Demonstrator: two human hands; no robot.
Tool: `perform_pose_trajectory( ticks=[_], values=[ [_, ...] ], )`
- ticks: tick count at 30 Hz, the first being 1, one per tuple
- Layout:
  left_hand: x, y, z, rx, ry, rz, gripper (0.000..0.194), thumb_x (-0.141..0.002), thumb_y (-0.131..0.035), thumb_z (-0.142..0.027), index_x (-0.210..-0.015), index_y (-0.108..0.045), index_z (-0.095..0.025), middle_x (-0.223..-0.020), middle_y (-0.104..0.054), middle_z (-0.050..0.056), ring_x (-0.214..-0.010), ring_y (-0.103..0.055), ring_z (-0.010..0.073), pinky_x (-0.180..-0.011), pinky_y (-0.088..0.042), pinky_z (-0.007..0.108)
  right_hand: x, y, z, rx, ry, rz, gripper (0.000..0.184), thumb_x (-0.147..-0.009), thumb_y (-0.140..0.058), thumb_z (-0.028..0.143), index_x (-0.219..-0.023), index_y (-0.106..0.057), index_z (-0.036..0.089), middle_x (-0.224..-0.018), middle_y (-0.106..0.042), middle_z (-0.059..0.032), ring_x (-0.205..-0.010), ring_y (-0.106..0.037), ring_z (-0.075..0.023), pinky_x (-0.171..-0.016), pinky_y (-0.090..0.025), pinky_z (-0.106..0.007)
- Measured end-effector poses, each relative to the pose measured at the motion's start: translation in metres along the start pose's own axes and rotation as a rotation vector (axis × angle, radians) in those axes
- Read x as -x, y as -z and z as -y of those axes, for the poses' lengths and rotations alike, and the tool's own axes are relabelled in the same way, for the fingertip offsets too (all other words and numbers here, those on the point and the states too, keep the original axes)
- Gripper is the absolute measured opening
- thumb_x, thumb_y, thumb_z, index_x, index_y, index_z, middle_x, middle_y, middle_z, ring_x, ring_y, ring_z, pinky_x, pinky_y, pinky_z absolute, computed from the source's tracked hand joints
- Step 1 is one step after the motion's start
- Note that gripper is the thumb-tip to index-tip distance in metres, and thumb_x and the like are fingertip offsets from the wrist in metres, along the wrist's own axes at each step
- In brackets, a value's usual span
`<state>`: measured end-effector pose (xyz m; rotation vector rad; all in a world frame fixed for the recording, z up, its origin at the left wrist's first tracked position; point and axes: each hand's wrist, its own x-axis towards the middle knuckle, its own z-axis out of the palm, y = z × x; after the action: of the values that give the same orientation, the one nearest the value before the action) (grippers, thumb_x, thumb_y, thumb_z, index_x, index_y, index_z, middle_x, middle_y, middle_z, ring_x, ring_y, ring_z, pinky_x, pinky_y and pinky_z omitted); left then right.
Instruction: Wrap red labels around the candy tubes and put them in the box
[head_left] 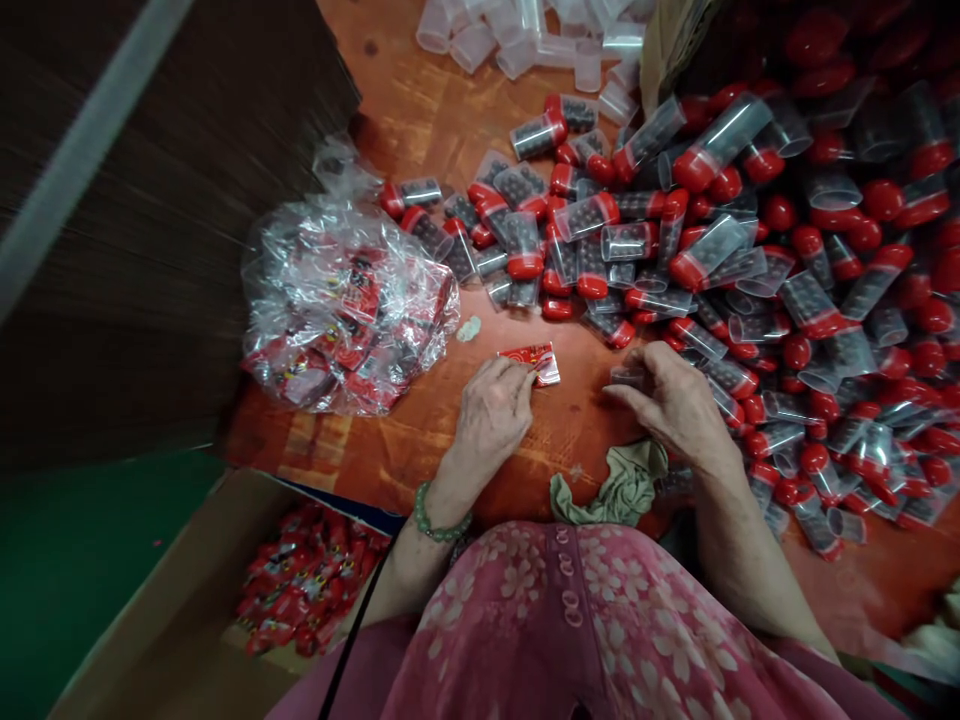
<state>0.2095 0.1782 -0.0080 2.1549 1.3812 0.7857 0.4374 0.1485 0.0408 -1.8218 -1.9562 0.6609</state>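
Note:
Near the middle of the orange-brown table, my left hand [495, 405] has its fingers pinched together at the edge of a small flat red printed packet [541, 358]. The packet lies on the tabletop, its left part covered by the fingertips. My right hand [679, 405] is to the right, with thumb and fingers curled round a small clear plastic tube [628, 376], mostly hidden by the fingers. Beyond that hand spreads a large pile of clear tubes with red caps [592, 215], many with dark beads inside. A crumpled green cloth [619, 485] lies between my wrists.
A clear plastic bag [349, 310] full of red packets sits at the left. Below the table edge, a cardboard box [161, 610] holds many red wrapped packets [311, 575]. Empty clear tubes [525, 35] lie at the back. A dark panel [150, 220] stands at the left.

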Motion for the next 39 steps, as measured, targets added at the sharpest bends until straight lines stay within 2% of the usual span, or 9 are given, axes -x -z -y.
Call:
perform_pose_trajectory(
  ticks=[4,7,12,17,22,26,30,33,39],
  values=[
    [-0.005,0.003,0.003,0.142,0.059,-0.038,0.011,-0.086,-0.064,-0.017,-0.078,-0.071,-0.016,-0.075,-0.07,0.003,-0.066,-0.061,0.0136,-0.062,-0.048,0.027,0.004,0.003,-0.004,-0.226,-0.066,-0.19,0.031,-0.08,-0.076,0.032,-0.107,-0.065,0.022,-0.088,-0.065,-0.0006,-0.076,-0.061,-0.0174,-0.071,-0.049,-0.032],
    [-0.004,0.005,0.004,0.273,0.101,-0.105,0.01,-0.08,-0.073,-0.018,-0.071,-0.07,-0.016,-0.068,-0.068,0.0,-0.06,-0.06,0.0115,-0.056,-0.045,0.024,0.007,0.001,-0.005,-0.419,-0.089,-0.269,0.023,-0.081,-0.075,0.031,-0.103,-0.07,0.025,-0.088,-0.066,0.0004,-0.078,-0.062,-0.0161,-0.073,-0.05,-0.031],
    [0.004,0.004,0.005,0.118,-0.029,-0.192,0.014,-0.082,-0.072,-0.019,-0.068,-0.067,-0.017,-0.066,-0.065,0.001,-0.065,-0.059,0.014,-0.061,-0.046,0.027,0.011,-0.005,-0.002,-0.688,-0.108,-0.313,0.018,-0.081,-0.074,0.027,-0.098,-0.071,0.027,-0.088,-0.065,0.0014,-0.073,-0.062,-0.0137,-0.067,-0.051,-0.028],
    [0.016,-0.001,0.005,-0.126,-0.147,-0.08,0.013,-0.09,-0.06,-0.016,-0.085,-0.072,-0.016,-0.076,-0.068,0.005,-0.072,-0.059,0.0177,-0.067,-0.049,0.03,0.007,-0.01,0.007,-0.691,-0.103,-0.264,0.017,-0.078,-0.076,0.028,-0.094,-0.071,0.024,-0.088,-0.065,-0.0004,-0.077,-0.062,-0.016,-0.068,-0.053,-0.031],
    [0.022,0.001,0.001,-0.06,-0.15,-0.028,0.022,-0.094,-0.056,-0.021,-0.109,-0.072,-0.016,-0.091,-0.073,0.007,-0.081,-0.064,0.0181,-0.074,-0.053,0.031,0.005,-0.017,0.005,-0.714,-0.107,-0.22,0.019,-0.079,-0.075,0.029,-0.097,-0.069,0.024,-0.092,-0.064,-0.0011,-0.079,-0.063,-0.0162,-0.067,-0.054,-0.03],
    [0.02,0.006,0.004,0.054,-0.079,0.0,0.017,-0.093,-0.058,-0.02,-0.096,-0.075,-0.018,-0.087,-0.075,0.006,-0.08,-0.068,0.017,-0.074,-0.055,0.03,0.005,-0.017,0.01,-0.643,-0.09,-0.227,0.018,-0.08,-0.074,0.031,-0.095,-0.068,0.024,-0.087,-0.064,-0.0008,-0.075,-0.062,-0.0161,-0.066,-0.054,-0.03],
    [0.017,0.011,0.005,0.229,-0.012,-0.085,0.006,-0.083,-0.072,-0.019,-0.079,-0.075,-0.018,-0.072,-0.074,0.002,-0.066,-0.067,0.0132,-0.062,-0.053,0.025,0.005,-0.012,0.017,-0.639,-0.028,-0.241,0.012,-0.081,-0.072,0.028,-0.093,-0.068,0.025,-0.086,-0.066,-0.001,-0.079,-0.063,-0.0173,-0.07,-0.053,-0.032],
    [0.016,0.019,0.0,0.326,-0.001,-0.102,0.005,-0.082,-0.073,-0.019,-0.078,-0.075,-0.018,-0.073,-0.075,0.002,-0.066,-0.068,0.0126,-0.064,-0.054,0.025,0.007,-0.01,0.02,-0.661,0.027,-0.213,0.012,-0.083,-0.073,0.026,-0.094,-0.069,0.025,-0.089,-0.069,-0.0016,-0.084,-0.064,-0.0186,-0.075,-0.053,-0.034],
    [0.018,0.032,-0.01,0.358,-0.045,-0.114,0.007,-0.081,-0.075,-0.023,-0.08,-0.074,-0.017,-0.077,-0.075,0.003,-0.068,-0.069,0.012,-0.064,-0.055,0.024,0.009,-0.006,0.022,-0.584,0.125,-0.105,0.014,-0.084,-0.073,0.028,-0.097,-0.07,0.025,-0.093,-0.071,-0.004,-0.088,-0.066,-0.0206,-0.08,-0.054,-0.037]
  ],
)
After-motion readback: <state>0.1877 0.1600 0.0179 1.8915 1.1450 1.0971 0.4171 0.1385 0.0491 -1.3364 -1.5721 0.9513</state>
